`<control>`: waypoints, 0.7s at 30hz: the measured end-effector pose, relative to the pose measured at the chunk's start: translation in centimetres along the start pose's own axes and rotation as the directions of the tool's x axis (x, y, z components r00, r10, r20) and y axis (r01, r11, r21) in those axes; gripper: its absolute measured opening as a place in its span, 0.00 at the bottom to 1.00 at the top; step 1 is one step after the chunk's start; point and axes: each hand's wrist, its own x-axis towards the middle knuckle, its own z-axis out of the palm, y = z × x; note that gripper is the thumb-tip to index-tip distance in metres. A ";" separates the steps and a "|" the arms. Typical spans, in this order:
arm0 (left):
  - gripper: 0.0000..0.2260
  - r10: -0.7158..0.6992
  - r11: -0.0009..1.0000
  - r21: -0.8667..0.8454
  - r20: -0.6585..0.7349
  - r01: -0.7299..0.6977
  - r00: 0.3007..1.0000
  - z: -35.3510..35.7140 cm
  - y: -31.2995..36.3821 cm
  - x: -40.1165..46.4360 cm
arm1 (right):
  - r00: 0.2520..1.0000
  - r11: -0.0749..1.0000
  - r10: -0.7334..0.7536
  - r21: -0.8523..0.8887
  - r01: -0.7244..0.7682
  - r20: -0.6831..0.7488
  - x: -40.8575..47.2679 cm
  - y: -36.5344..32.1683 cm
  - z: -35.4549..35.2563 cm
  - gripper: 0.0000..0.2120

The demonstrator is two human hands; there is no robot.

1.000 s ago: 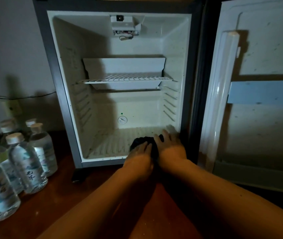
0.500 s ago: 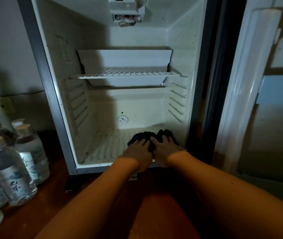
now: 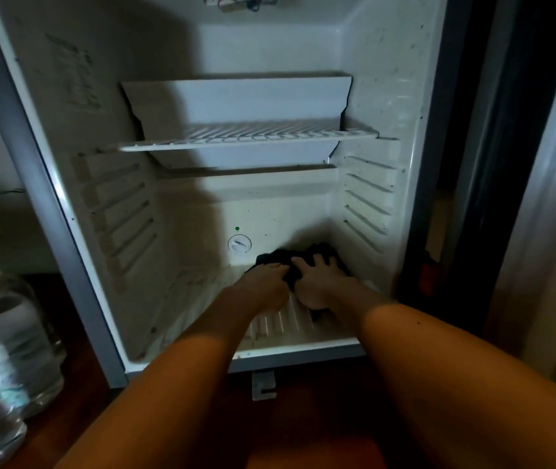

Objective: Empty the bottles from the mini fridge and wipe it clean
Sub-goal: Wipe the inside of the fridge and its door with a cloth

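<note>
Dim wooden floor carries clear plastic water bottles (image 3: 9,346) left of the emptied white mini fridge (image 3: 385,96). Left hand (image 3: 264,282) and right hand (image 3: 319,282) press a dark cloth (image 3: 307,257) on its ribbed floor: wiping step, back-right corner. Next, I judge, sweep leftward.

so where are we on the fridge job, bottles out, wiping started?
Bottles out: bottles stand outside, none visible inside. In hand: left hand and right hand press a dark cloth on the floor's back right. Left: wire shelf and speckled right wall, probably.
</note>
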 end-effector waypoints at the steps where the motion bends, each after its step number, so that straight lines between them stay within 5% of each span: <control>1: 0.21 -0.005 1.000 -0.009 -0.011 0.005 1.000 0.0 -0.2 0.4 | 1.000 1.000 -0.001 -0.004 0.001 -0.004 0.3 0.0 -0.1 0.31; 10: 0.22 0.018 0.998 0.067 -0.115 -0.011 0.993 0.2 -0.4 1.6 | 0.998 0.993 -0.023 -0.116 0.016 -0.062 1.3 -0.6 -0.5 0.35; 21: 0.16 0.083 0.996 -0.029 -0.116 -0.087 0.990 0.7 2.3 -7.5 | 0.982 0.982 -0.154 -0.122 0.141 -0.111 -6.7 0.9 1.1 0.23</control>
